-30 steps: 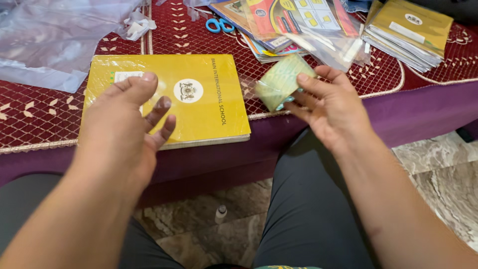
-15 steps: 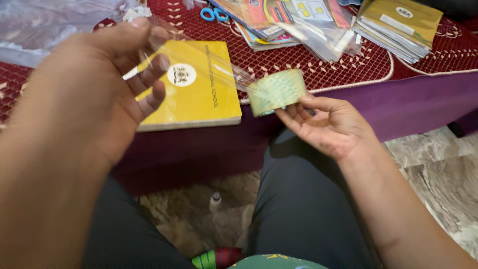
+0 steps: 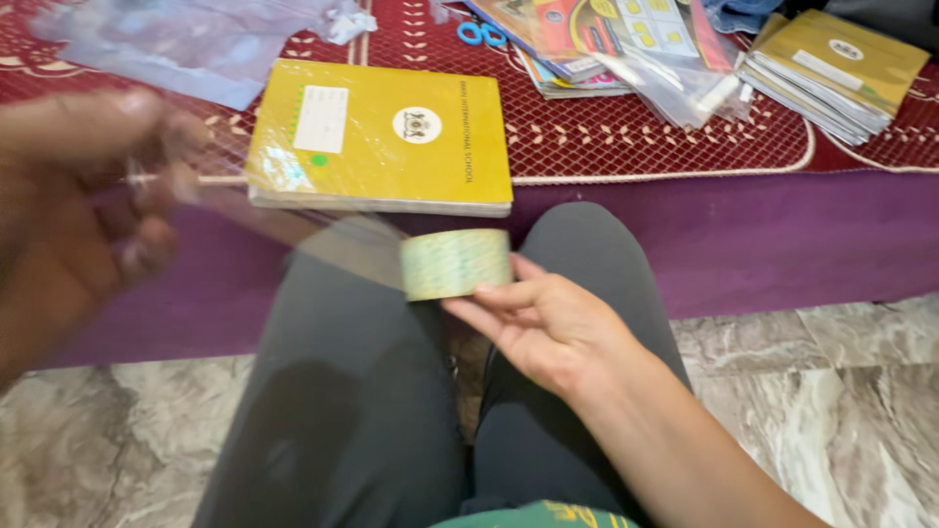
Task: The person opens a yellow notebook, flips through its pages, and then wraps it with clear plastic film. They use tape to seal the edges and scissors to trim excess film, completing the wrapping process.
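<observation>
Clear tape drawn out between two hands, above the lap.

Right hand gripping roll of clear packing tape by fingertips; left hand, blurred, pinching free end of pulled tape strip. Beyond, at front edge of maroon patterned mat: yellow notebook. Toward far edge: blue scissors, plastic-sleeved sheets, stack of yellow notebooks, crumpled clear plastic.

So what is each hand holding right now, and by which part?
The right hand holds the tape roll by its side and rim. The blurred left hand pinches the free end of the clear tape strip.
</observation>
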